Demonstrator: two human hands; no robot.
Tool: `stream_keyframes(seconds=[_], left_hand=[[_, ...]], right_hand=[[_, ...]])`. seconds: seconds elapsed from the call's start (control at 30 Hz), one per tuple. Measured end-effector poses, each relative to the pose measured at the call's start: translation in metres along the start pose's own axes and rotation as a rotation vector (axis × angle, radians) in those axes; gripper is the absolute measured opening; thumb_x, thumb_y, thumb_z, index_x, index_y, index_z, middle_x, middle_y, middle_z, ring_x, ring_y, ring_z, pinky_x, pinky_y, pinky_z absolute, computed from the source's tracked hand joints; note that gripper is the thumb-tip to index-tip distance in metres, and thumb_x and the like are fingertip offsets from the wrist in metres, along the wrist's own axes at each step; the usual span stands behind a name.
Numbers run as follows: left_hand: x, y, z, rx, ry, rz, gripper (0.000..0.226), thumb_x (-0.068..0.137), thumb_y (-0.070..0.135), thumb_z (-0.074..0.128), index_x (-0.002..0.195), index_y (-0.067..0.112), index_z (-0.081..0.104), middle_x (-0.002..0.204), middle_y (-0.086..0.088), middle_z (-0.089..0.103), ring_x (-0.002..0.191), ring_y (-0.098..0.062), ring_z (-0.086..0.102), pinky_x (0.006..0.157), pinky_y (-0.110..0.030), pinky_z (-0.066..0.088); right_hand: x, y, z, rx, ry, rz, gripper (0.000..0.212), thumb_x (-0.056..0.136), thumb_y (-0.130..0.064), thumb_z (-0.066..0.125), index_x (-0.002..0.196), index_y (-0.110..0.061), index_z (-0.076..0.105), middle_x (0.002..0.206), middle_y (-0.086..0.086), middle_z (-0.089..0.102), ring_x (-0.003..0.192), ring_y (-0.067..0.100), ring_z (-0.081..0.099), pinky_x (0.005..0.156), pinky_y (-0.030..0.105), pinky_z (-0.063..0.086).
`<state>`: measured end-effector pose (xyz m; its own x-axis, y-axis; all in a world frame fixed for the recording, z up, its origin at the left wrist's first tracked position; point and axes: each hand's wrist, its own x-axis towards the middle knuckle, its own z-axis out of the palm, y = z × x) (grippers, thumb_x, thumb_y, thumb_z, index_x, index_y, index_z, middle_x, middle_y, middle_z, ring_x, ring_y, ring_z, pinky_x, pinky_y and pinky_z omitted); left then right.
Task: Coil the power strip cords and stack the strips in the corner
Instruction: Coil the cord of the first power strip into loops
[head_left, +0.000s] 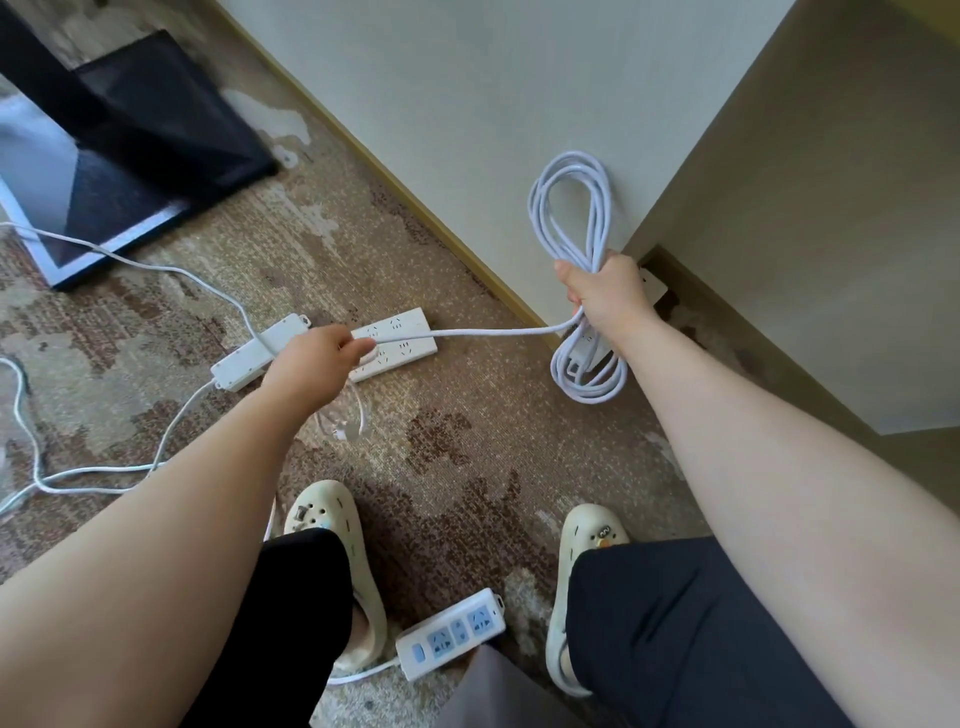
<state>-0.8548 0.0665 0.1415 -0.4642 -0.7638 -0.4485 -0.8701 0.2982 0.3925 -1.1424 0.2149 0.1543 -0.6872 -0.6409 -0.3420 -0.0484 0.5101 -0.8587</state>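
My right hand (608, 299) grips a bundle of white cord loops (571, 208); loops stand above the fist and hang below it with a strip body (584, 353) among them. One strand runs taut leftward to my left hand (311, 364), which pinches it; the blurred plug end (345, 421) dangles beneath. On the carpet lie a wide white strip (400, 332), an overturned white strip (249, 358) with loose cord (88, 473), and a strip with blue sockets (451, 631) between my feet.
A wall with a gold baseboard (415, 208) meets a cabinet side (810, 218) at the corner on the right, where a white object (652, 286) lies. A dark framed panel and black base (114, 171) stand at the upper left. My two slippers are below.
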Motion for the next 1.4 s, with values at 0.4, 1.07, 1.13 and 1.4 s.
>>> stream_keyframes(seconds=[0.4, 1.07, 1.13, 1.4], left_hand=[[-0.013, 0.04, 0.03, -0.186, -0.16, 0.16, 0.029, 0.1, 0.032, 0.049, 0.085, 0.013, 0.065, 0.065, 0.001, 0.052, 0.053, -0.014, 0.042, 0.051, -0.026, 0.034], [-0.038, 0.091, 0.078, 0.144, -0.457, 0.599, 0.021, 0.097, 0.04, 0.052, 0.08, 0.029, 0.057, 0.074, 0.015, 0.058, 0.068, -0.006, 0.057, 0.061, -0.026, 0.043], [-0.028, 0.078, 0.072, 0.124, -0.454, 0.502, 0.021, 0.098, 0.034, 0.051, 0.087, 0.021, 0.063, 0.081, 0.007, 0.061, 0.074, -0.014, 0.06, 0.063, -0.028, 0.046], [-0.043, 0.095, 0.063, 0.17, -0.526, 0.739, 0.02, 0.097, 0.034, 0.055, 0.104, 0.023, 0.069, 0.091, 0.011, 0.058, 0.081, -0.01, 0.056, 0.075, -0.029, 0.047]], right_hand=[[-0.007, -0.001, -0.003, -0.011, -0.147, 0.028, 0.016, 0.092, -0.025, 0.071, 0.09, -0.016, 0.058, 0.058, -0.003, 0.053, 0.048, 0.009, 0.051, 0.052, 0.023, 0.051], [-0.008, -0.007, -0.008, -0.041, -0.076, -0.016, 0.018, 0.092, -0.027, 0.071, 0.089, -0.015, 0.059, 0.064, 0.001, 0.058, 0.045, 0.003, 0.054, 0.049, 0.016, 0.05], [-0.006, -0.007, -0.013, -0.076, -0.053, -0.022, 0.017, 0.092, -0.027, 0.071, 0.088, -0.016, 0.058, 0.063, -0.001, 0.056, 0.043, 0.001, 0.052, 0.047, 0.015, 0.049], [-0.001, -0.008, -0.008, -0.004, 0.043, -0.026, 0.018, 0.093, -0.029, 0.069, 0.093, -0.013, 0.06, 0.065, 0.001, 0.057, 0.046, 0.005, 0.054, 0.05, 0.015, 0.05]])
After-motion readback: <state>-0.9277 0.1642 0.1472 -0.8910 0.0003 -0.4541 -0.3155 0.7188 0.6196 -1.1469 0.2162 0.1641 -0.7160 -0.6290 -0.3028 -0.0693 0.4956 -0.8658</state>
